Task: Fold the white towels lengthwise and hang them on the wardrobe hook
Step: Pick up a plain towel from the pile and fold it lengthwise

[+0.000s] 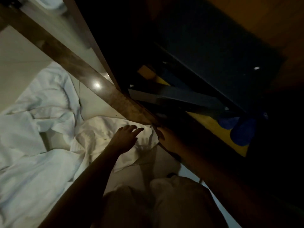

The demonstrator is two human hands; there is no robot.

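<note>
Towelling of this kind is judged light, soft and limp: no shape is kept by it, and any part left unsupported will sag and crease. The white towels are heaped in loose folds on the pale floor, left of a brown polished ledge. The nearest towel is spread crumpled just in front of the person, its far edge reaching up to the ledge. Nothing is folded or hung yet.

The left hand is held low over this towel with its fingers straight and spread, and nothing is gripped by it; whether the cloth is touched cannot be told. The right hand is placed at the towel's far corner beside the ledge. It is sunk in shadow, so how its fingers are set, and whether the corner is pinched, cannot be told.

A hold is best taken at two corners of one short edge, so that the cloth can be lifted clear, shaken flat and brought long edge to long edge.

The wardrobe is open at the right and very dark. On its yellowish base some blue rounded things are set, perhaps slippers, and a dark box is placed above. No hook is made out.
</note>
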